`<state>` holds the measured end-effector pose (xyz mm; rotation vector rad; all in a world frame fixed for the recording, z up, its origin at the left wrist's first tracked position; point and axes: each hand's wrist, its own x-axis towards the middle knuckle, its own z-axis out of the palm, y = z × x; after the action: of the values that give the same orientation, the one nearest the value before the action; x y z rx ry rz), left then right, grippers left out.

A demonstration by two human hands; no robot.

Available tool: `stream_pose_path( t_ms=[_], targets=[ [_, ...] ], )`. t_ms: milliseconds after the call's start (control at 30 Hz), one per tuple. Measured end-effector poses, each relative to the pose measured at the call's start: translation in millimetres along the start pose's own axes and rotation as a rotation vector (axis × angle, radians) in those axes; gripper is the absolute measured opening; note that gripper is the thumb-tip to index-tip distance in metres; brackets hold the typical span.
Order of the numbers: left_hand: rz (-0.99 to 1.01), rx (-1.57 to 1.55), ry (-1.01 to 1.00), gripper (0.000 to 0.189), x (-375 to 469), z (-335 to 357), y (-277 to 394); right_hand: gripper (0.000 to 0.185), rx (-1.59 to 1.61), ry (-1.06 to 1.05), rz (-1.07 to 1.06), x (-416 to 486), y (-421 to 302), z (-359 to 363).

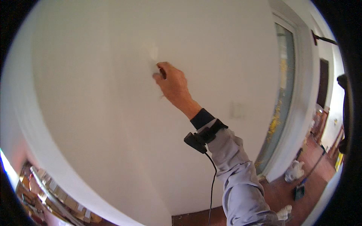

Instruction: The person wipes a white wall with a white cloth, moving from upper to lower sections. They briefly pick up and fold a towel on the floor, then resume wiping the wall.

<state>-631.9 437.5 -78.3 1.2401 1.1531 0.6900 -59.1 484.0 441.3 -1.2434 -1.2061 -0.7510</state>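
Observation:
My right hand (175,84) is raised in front of a white wall (84,70), its fingers curled and the thumb bent towards the index finger. A blurred pale patch (154,53) lies just beyond the fingertips. Whether that is a thin thing in my grip or a shiny mark on the wall, I cannot tell. A black strapped device (202,137) with a black cable (214,175) hanging from it sits around the grey sleeve (240,180) near my wrist. My left hand is out of view.
A pale wall switch (238,110) is right of my hand. Further right stands a framed glass panel (285,70). A dustpan (299,192) and a plastic bag (294,171) rest on the red-brown floor (314,172). At lower left, a metal pipe (48,188) lies among cardboard boxes (70,202).

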Motion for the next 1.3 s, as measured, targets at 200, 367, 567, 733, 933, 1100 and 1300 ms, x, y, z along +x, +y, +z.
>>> stream_pose_path(
  t_ms=[200, 367, 567, 733, 933, 1100, 1300],
  targets=[
    [0.007, 0.04, -0.147, 0.018, 35.3, 81.8, 1.7, 0.028, -0.537, 0.393, -0.005, -19.8, 133.9, -222.7],
    [0.006, 0.053, -0.223, 0.018, 54.4, 131.2, -1.9, 0.032, -0.907, 0.506, 0.186, -23.6, 202.5, -378.2],
    [0.011, 0.04, -0.217, 0.017, 51.0, 128.9, -27.3, 0.029, -0.94, 0.395, 0.371, -35.8, 224.3, -392.7],
    [0.025, -0.045, -0.125, 0.018, -34.7, 131.0, -3.9, 0.028, -0.738, 0.381, 0.278, 2.9, 185.6, -368.1],
    [-0.005, -0.055, -0.054, 0.02, -84.1, 135.5, 26.4, 0.033, -0.598, 0.31, 0.036, 11.0, 137.8, -248.7],
    [-0.013, -0.055, -0.01, 0.021, -96.9, 109.0, 34.3, 0.032, -0.427, 0.09, -0.208, -7.2, 74.7, -92.1],
    [-0.016, -0.022, 0.054, 0.024, -73.5, -9.5, 10.7, 0.026, -0.132, -0.235, -0.131, -46.5, -62.8, 83.3]
  ],
)
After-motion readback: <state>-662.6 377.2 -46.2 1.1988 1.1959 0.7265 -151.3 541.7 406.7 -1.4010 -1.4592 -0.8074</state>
